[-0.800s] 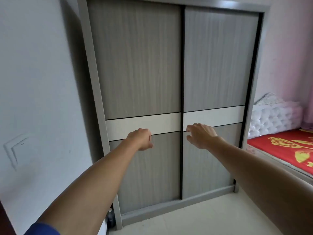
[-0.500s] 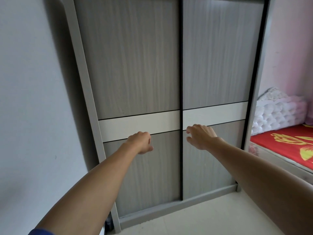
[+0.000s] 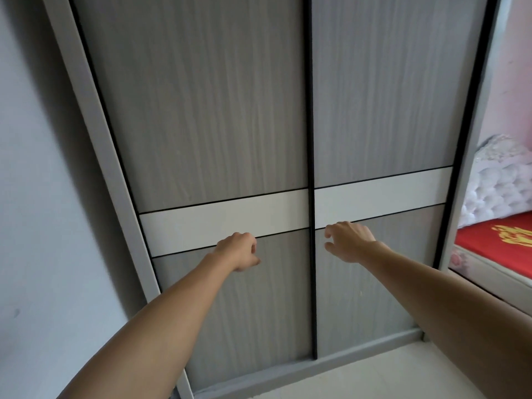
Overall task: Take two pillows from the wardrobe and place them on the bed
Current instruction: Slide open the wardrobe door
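- Both bare arms are reaching forward toward the wardrobe [image 3: 218,116], which is filling most of the view directly ahead of the hands.
- Left hand [image 3: 239,250] is curling into a loose fist, holding nothing; it is sitting in front of the left sliding door [image 3: 201,110], at the lower edge of that door's white band [image 3: 224,223]. Cannot tell whether the knuckles are touching the panel.
- Right hand [image 3: 348,240] is spreading open, fingers [image 3: 331,228] slightly bent and empty, just right of the black centre seam [image 3: 310,139] between the doors, in front of the right sliding door [image 3: 383,110].
- Both doors are standing closed, meeting at the seam between the two hands; the pillows are not showing.
- Bed [image 3: 501,249] is lying well to the right of the right hand, beyond the wardrobe frame, wearing a red cover with a yellow pattern; a white tufted headboard [image 3: 495,191] is rising behind it.
- Grey wall [image 3: 43,226] is running along left of the left arm.
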